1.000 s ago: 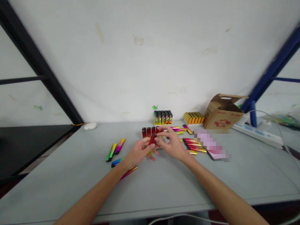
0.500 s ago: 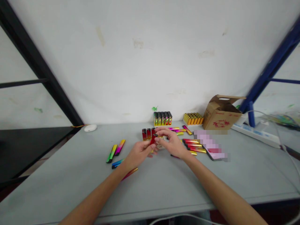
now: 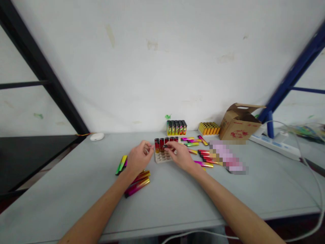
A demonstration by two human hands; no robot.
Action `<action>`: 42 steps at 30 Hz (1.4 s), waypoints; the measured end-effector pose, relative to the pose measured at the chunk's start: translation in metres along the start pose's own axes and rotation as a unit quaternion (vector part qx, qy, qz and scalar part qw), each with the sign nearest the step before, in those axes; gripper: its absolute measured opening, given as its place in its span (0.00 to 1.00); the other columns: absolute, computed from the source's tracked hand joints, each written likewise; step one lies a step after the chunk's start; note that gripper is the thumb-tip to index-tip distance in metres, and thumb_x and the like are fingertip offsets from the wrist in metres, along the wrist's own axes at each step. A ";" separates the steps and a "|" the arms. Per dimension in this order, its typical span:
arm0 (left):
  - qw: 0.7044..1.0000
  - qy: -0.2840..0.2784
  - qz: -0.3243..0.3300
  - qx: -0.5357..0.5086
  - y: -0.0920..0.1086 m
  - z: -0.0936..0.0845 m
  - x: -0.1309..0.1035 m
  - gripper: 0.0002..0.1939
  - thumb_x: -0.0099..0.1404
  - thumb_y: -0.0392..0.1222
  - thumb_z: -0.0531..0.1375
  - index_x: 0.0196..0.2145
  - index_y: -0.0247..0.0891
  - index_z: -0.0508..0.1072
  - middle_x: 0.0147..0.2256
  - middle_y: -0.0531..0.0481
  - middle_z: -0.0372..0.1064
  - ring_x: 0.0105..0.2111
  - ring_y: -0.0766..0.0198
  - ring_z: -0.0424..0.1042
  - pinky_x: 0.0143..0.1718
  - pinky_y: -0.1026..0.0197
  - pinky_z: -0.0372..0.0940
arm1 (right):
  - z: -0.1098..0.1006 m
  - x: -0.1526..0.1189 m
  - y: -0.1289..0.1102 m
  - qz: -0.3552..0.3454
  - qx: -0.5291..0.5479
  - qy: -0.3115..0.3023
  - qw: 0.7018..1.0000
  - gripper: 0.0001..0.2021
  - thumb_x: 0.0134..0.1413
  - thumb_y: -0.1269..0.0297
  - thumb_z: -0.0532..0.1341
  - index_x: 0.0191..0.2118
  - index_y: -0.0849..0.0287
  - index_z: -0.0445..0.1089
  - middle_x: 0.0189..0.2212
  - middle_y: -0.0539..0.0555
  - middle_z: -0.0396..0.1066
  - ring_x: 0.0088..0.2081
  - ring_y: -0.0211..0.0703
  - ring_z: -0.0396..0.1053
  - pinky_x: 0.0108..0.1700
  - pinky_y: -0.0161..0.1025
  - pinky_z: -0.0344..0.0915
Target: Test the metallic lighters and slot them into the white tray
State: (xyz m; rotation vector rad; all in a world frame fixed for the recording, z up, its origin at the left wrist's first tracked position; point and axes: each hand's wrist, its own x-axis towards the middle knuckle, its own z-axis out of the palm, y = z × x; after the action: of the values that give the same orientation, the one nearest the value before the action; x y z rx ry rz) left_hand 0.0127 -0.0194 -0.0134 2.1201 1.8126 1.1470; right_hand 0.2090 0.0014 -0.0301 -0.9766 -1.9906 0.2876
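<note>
My right hand (image 3: 177, 154) pinches a dark-topped lighter (image 3: 165, 146) over the pale holed tray (image 3: 158, 159). Its lower part is hard to make out. Red lighters with black tops (image 3: 161, 143) stand upright in the tray's back rows; holes show at its front. Just left of the tray is my left hand (image 3: 140, 156), its fingers curled in towards the thumb and no lighter visible in them. Beneath and beside the left wrist lie loose lighters: a green-yellow one (image 3: 121, 165) and a magenta-gold one (image 3: 137, 187) among them.
Loose coloured lighters (image 3: 207, 156) lie to the right, beside a blurred pink phone-like object (image 3: 225, 156). Along the wall stand a filled lighter tray (image 3: 176, 128), a block of yellow lighters (image 3: 209, 128) and an open cardboard box (image 3: 237, 127). A power strip (image 3: 275, 146) is far right.
Both hands were together on a red lighter. The left hand has drawn away to the left, while the right hand has moved slightly left and lower over the tray with a lighter.
</note>
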 end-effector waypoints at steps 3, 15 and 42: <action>0.999 -0.006 -0.007 0.037 -0.003 0.005 0.002 0.10 0.63 0.49 0.54 0.36 0.41 0.66 0.28 0.53 0.73 0.24 0.62 0.70 0.29 0.61 0.61 | 0.002 0.000 0.003 0.008 0.012 0.002 1.000 0.10 0.58 0.64 0.59 0.45 0.58 0.70 0.38 0.55 0.77 0.37 0.42 0.74 0.42 0.39 0.68; 0.995 0.005 0.083 0.060 -0.025 0.021 0.004 0.19 0.63 0.45 0.55 0.50 0.36 0.63 0.47 0.40 0.66 0.49 0.51 0.66 0.52 0.48 0.62 | 0.002 0.003 0.002 -0.019 -0.081 0.019 0.996 0.10 0.61 0.65 0.56 0.45 0.54 0.71 0.40 0.54 0.76 0.39 0.44 0.73 0.43 0.40 0.68; 0.989 -0.092 0.094 0.066 -0.035 0.025 0.002 0.14 0.62 0.46 0.57 0.44 0.38 0.72 0.44 0.43 0.68 0.48 0.52 0.67 0.53 0.48 0.60 | -0.039 0.003 0.038 -0.034 -0.144 0.099 0.984 0.19 0.56 0.68 0.56 0.54 0.58 0.67 0.56 0.62 0.64 0.58 0.52 0.60 0.59 0.54 0.58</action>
State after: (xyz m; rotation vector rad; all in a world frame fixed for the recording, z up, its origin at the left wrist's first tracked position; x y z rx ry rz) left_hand 0.0004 0.0008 -0.0491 2.4260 1.6787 0.8525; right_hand 0.2586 0.0232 -0.0255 -1.0691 -1.9091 -0.1356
